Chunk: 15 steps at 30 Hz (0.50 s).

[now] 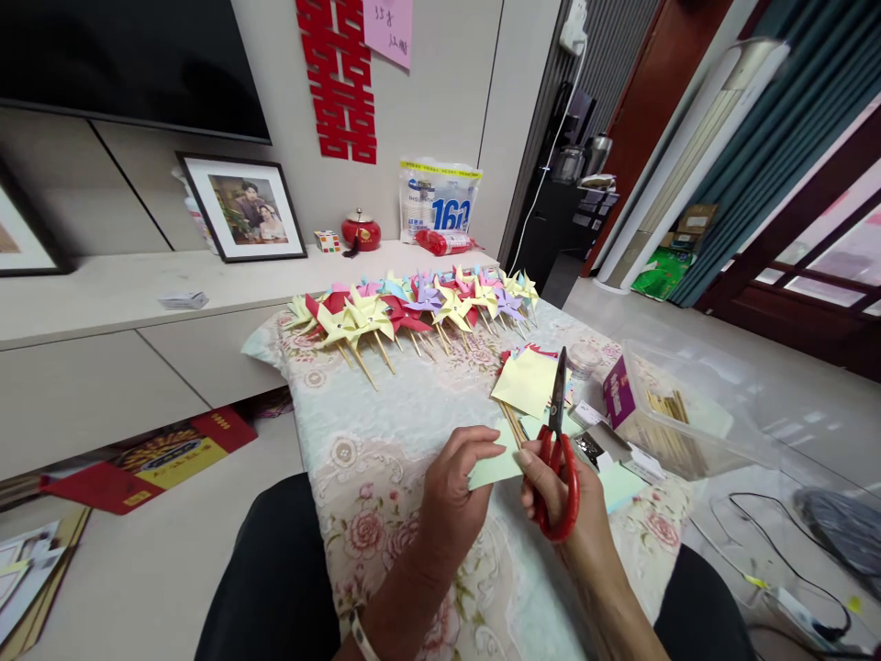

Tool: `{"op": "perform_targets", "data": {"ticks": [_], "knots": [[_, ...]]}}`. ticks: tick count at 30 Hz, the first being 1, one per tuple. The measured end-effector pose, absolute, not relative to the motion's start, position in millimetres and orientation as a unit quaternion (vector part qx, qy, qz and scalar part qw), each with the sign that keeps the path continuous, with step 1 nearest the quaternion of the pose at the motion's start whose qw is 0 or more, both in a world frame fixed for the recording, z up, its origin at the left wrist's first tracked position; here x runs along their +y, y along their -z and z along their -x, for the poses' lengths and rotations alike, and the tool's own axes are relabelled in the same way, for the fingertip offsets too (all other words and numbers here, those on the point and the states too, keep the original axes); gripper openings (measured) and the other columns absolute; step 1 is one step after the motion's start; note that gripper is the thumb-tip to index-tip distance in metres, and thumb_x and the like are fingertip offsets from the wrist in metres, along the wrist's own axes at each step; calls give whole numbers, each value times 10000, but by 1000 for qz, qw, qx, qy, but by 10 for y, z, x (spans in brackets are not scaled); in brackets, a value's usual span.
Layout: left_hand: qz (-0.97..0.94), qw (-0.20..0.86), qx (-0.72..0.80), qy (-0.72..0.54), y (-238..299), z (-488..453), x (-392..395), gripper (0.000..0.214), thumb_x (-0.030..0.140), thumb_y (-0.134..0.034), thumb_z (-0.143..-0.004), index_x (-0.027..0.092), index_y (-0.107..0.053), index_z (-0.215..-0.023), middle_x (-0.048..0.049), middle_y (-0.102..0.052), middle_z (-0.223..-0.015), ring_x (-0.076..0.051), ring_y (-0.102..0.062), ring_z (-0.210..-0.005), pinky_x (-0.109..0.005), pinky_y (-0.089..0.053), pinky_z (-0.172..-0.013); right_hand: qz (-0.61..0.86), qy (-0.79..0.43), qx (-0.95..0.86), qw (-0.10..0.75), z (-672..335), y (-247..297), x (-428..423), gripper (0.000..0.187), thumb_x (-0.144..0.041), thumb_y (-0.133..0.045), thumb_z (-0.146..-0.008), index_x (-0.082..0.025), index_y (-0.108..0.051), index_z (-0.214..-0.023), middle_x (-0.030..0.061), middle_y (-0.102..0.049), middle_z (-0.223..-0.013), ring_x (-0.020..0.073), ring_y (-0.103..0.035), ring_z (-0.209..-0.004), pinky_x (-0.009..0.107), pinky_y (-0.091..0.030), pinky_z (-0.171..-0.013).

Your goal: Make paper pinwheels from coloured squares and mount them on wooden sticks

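likely light, flimsy and easily creased, the pale green flat paper sheet (496, 470) suits an edge hold, pinched in the left hand (454, 487) beside the right hand (590, 509) gripping red-handled metal scissors (554, 418).

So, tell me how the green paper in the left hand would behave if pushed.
The green paper looks like one thin sheet, so it is probably very light. It seems to stay fairly flat beyond the fingers of the left hand, suggesting slight stiffness. Pushed edge-on, though, something that thin would likely bend.
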<state>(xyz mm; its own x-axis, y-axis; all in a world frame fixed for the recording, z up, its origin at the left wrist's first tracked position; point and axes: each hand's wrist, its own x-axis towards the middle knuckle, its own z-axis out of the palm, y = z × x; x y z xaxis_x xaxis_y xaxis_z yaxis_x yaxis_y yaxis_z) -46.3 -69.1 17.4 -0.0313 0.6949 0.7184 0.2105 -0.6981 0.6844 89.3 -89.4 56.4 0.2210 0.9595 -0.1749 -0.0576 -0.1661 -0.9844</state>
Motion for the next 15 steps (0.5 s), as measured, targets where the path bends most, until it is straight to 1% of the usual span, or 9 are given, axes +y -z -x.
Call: {"op": "perform_targets", "data": {"ticks": [3, 5, 7, 8, 10, 12, 14, 15], "knots": [[-683, 207, 313, -627, -173, 458, -699, 300, -7, -546, -841, 204, -681, -1007, -93, -688, -1043, -180, -672, -972, -304, -531, -827, 598, -473, -377, 527, -897, -580, -869, 528, -558, -825, -637, -154, -630, -915, -52, -551, -445, 117, -494, -366, 210, -389, -368], [-669, 248, 313, -627, -173, 455, -699, 296, 27, -513, -872, 212, -703, -1004, -97, -694, -1065, -193, -665, -1007, -326, -520, -861, 604, -467, -389, 515, -938, -598, -857, 533, -566, -828, -620, -158, -628, -899, -53, -550, -459, 114, -494, -369, 206, -382, -365], [-611, 336, 343, -630, -179, 450, -695, 251, 99, -522, -896, 213, -720, -1001, -101, -699, -1085, -212, -656, -1034, -346, -507, -886, 608, -465, -413, 494, -1005, -630, -846, 522, -570, -822, -622, -166, -622, -884, -57, -546, -478, 106, -490, -374, 197, -367, -359], [-561, 402, 363, -627, -185, 446, -692, 222, 144, -543, -900, 209, -716, -1022, -100, -707, -1061, -214, -664, -996, -350, -510, -868, 607, -467, -430, 479, -1044, -650, -840, 505, -564, -818, -630, -170, -621, -877, -58, -545, -490, 103, -490, -378, 193, -362, -358], [-431, 548, 381, -607, -201, 440, -687, 216, 246, -599, -886, 191, -685, -1076, -93, -717, -989, -198, -673, -848, -336, -523, -773, 604, -471, -468, 440, -1117, -699, -830, 450, -533, -812, -650, -179, -624, -856, -62, -537, -507, 101, -489, -385, 190, -353, -356], [-324, 661, 356, -575, -216, 436, -685, 302, 375, -631, -867, 155, -663, -1070, -92, -714, -914, -170, -646, -705, -305, -510, -661, 598, -476, -508, 397, -1175, -753, -820, 384, -490, -804, -667, -184, -629, -821, -64, -528, -515, 99, -479, -391, 194, -355, -362], [-288, 711, 328, -551, -225, 436, -689, 411, 508, -640, -838, 123, -675, -977, -95, -702, -838, -153, -616, -644, -271, -475, -590, 589, -478, -543, 359, -1208, -806, -811, 325, -444, -794, -683, -185, -632, -793, -64, -527, -533, 95, -469, -409, 199, -372, -386], [-293, 721, 322, -540, -227, 437, -692, 444, 543, -664, -810, 117, -682, -934, -81, -687, -778, -139, -593, -609, -249, -445, -555, 584, -477, -560, 343, -1216, -831, -808, 298, -424, -785, -695, -184, -635, -786, -63, -527, -546, 92, -462, -420, 200, -377, -398]]}}
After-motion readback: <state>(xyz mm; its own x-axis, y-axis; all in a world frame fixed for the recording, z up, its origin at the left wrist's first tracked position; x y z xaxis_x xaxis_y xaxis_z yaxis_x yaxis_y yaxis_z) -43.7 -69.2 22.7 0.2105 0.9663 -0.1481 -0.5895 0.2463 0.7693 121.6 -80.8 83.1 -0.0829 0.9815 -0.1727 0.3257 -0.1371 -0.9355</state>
